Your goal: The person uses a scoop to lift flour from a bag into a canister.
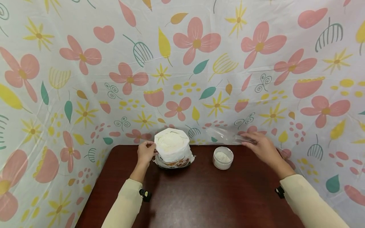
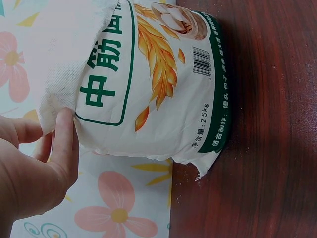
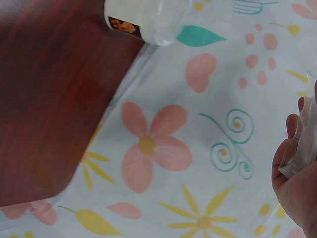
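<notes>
1. My left hand (image 1: 146, 153) pinches the flour bag (image 1: 171, 157) by its folded rim.
2. My right hand (image 1: 262, 146), well apart, grips a clear plastic piece (image 1: 223, 135) by one end; I judge it light, thin and slippery.
3. Just right of my left fingers, the bag stands open with pale powder (image 1: 171, 141) inside; it's probably heavy, soft and apt to slump, so its lower sides promise surer hold than the rim.
4. Between my hands sits an open jar (image 1: 223, 165), likely smooth, best held round its wall.
5. Below my fingers lies the table (image 1: 199, 196).

Cream long sleeves (image 1: 123, 202), small black wrist-worn devices (image 1: 146, 195), bare hands (image 1: 145, 155)
</notes>
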{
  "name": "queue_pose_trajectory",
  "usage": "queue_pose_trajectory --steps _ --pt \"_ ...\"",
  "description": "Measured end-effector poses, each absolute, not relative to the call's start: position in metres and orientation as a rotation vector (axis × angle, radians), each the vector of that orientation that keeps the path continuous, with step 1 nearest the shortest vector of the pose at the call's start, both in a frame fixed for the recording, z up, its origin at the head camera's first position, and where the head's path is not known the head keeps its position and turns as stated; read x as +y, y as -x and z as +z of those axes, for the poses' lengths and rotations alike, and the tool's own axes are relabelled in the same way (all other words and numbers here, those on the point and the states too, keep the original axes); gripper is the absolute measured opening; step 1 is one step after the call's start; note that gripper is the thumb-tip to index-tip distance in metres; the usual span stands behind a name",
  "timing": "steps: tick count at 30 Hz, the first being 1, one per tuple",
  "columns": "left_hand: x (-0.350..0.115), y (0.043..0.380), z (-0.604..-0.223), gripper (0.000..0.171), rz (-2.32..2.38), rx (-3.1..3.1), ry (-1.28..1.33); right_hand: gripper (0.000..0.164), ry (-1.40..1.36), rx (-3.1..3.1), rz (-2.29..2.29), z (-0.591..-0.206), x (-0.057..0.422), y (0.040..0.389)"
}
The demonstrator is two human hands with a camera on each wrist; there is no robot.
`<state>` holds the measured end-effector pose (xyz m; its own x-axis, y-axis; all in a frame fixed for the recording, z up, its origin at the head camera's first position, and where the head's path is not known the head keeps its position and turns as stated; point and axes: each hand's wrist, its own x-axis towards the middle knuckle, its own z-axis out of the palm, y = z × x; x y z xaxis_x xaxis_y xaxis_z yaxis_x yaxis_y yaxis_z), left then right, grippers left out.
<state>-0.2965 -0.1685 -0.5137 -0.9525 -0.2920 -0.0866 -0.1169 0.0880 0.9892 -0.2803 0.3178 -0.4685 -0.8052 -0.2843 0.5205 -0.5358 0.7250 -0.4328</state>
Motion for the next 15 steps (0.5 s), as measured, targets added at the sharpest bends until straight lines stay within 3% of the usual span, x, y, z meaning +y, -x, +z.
queue_pose_trajectory --steps 15 --pt "-0.168 0.296 -0.513 0.02 -2.0 -2.208 -0.41 0.03 -0.78 -2.505 0.629 -0.428 0.287 0.299"
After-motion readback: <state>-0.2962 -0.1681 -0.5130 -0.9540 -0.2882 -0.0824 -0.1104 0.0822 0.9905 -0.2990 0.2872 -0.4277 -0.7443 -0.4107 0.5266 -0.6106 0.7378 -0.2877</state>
